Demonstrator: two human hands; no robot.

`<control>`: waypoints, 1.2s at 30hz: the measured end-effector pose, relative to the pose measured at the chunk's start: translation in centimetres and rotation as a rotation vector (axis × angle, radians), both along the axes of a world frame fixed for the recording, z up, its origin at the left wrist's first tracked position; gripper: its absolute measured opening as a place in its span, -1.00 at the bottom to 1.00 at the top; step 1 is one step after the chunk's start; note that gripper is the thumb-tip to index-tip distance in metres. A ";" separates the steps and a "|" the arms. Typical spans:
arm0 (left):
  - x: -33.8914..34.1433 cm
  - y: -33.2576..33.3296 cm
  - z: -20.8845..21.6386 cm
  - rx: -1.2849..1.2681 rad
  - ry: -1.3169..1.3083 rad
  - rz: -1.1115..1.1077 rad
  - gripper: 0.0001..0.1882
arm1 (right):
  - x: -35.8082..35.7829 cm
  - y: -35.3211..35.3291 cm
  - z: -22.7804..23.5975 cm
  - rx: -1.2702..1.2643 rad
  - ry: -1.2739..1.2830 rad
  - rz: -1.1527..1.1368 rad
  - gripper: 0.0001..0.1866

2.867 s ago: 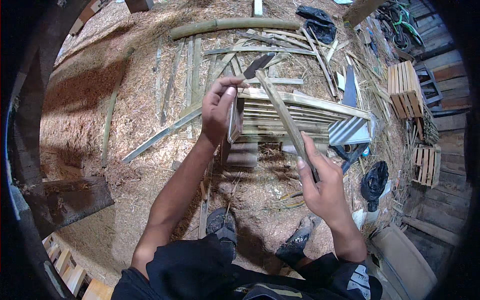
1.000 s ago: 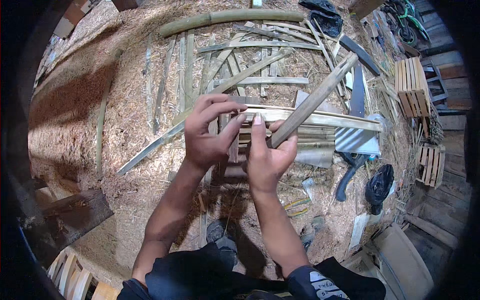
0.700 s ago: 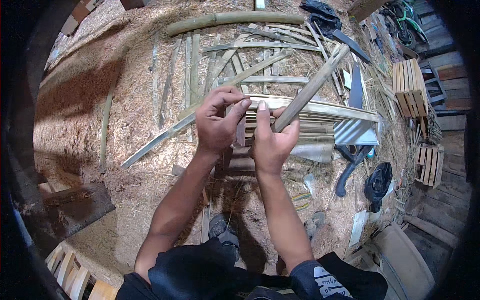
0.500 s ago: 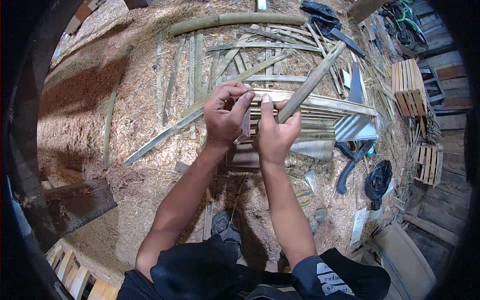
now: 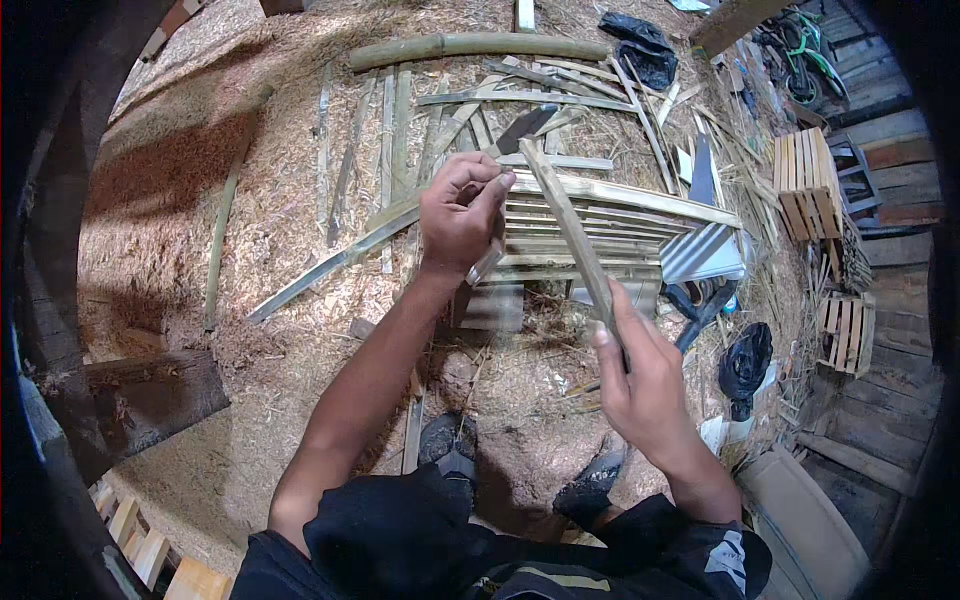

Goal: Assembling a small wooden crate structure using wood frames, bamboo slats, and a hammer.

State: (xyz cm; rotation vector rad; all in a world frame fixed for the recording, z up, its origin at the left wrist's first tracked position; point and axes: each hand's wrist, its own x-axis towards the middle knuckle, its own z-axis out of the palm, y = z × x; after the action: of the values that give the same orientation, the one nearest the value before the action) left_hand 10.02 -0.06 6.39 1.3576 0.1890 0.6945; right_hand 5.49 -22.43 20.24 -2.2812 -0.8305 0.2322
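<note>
My right hand (image 5: 645,385) is closed round the lower end of a hammer's wooden handle (image 5: 575,235). The dark hammer head (image 5: 526,130) is up beyond the left end of a slatted wood or bamboo piece (image 5: 620,205). At that same end, my left hand (image 5: 460,215) is closed, its thumb and fingertips pinched together. What lies in the pinch is too small to make out. Parallel pale slats run rightward from the left hand, and the hand hides their left ends.
Loose bamboo strips (image 5: 530,98) and a thick bamboo pole (image 5: 480,45) lie beyond on the shavings-covered ground. Slatted crates (image 5: 808,180) stand at the right, near a black plastic bag (image 5: 745,365). A dark beam (image 5: 155,400) is at the left. A saw blade (image 5: 703,170) lies beyond the slats.
My right hand has left the slats beside my left hand and drawn back toward me and right, sliding to the handle's lower end. The hammer head has swung left over the slats.
</note>
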 end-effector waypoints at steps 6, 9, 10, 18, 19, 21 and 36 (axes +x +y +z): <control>0.0 0.0 0.0 0.069 -0.029 0.040 -0.93 | 0.5 -1.1 2.0 -0.072 0.000 0.065 -0.45; 0.0 0.0 0.0 0.057 -0.011 0.042 -0.93 | 0.8 -1.3 2.1 -0.037 -0.119 0.086 -0.45; 0.0 0.0 0.0 0.017 -0.014 0.034 -0.93 | 0.8 -1.3 2.0 -0.038 -0.119 0.088 -0.45; 0.0 0.0 -0.2 0.018 0.005 0.010 -0.94 | 2.1 -1.9 2.9 -0.066 -0.168 0.107 -0.41; 0.1 0.0 -0.2 0.016 -0.010 0.001 -0.96 | 2.2 -1.9 2.9 -0.053 -0.179 0.126 -0.41; 0.0 0.0 -0.2 -0.017 0.016 -0.019 -0.96 | 2.3 -1.9 2.8 -0.088 -0.207 0.112 -0.40; 0.0 0.1 -0.1 0.060 0.010 0.011 -0.94 | 2.1 -2.1 1.9 -0.149 -0.143 0.148 -0.41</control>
State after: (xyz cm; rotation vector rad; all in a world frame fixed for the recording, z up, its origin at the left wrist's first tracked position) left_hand 10.02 0.07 6.25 1.4181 0.1852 0.7073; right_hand 7.56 -24.55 22.10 -2.3986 -1.0905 0.2056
